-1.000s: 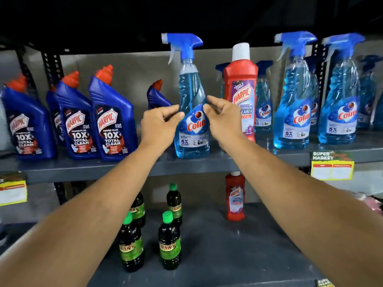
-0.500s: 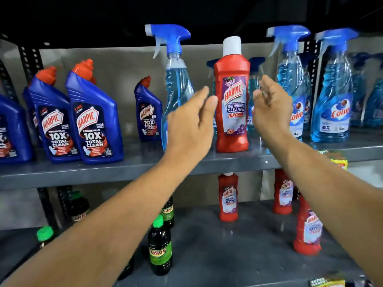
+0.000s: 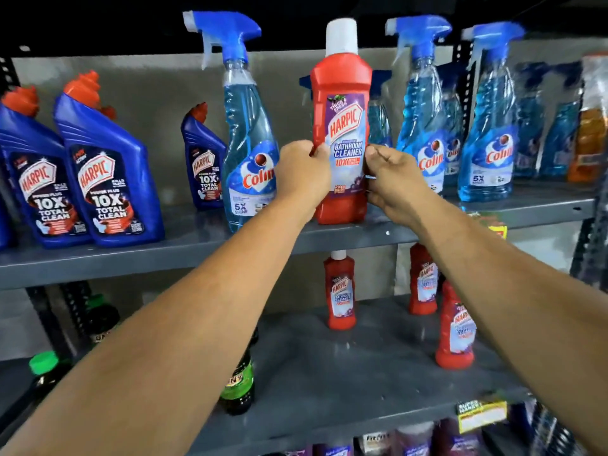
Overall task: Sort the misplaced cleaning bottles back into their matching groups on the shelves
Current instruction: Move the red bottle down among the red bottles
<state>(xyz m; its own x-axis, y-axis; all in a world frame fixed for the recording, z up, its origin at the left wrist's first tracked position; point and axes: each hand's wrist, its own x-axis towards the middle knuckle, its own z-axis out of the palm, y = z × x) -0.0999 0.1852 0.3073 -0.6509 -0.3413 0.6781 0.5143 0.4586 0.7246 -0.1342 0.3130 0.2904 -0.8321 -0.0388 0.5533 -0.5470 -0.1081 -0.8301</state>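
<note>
A red Harpic bathroom cleaner bottle [image 3: 342,93] with a white cap stands upright on the upper shelf [image 3: 197,248], among blue Colin spray bottles. My left hand [image 3: 301,174] grips its left side and my right hand [image 3: 393,179] grips its right side, both at label height. A Colin spray bottle [image 3: 245,133] stands just left of it, and two more Colin spray bottles [image 3: 424,126] [image 3: 490,139] stand to the right. Three smaller red Harpic bottles [image 3: 340,291] stand on the lower shelf [image 3: 345,390], below and to the right.
Blue Harpic toilet cleaner bottles [image 3: 105,166] with orange caps fill the upper shelf's left; a smaller one [image 3: 202,159] stands behind. Dark bottles with green caps [image 3: 238,386] sit lower left. Yellow price tags [image 3: 480,416] hang on shelf edges. An orange-filled bottle [image 3: 592,126] is far right.
Both hands left the Colin spray bottle, moved right with fingers apart, and now close on the red Harpic bathroom cleaner bottle. The camera has moved right and closer.
</note>
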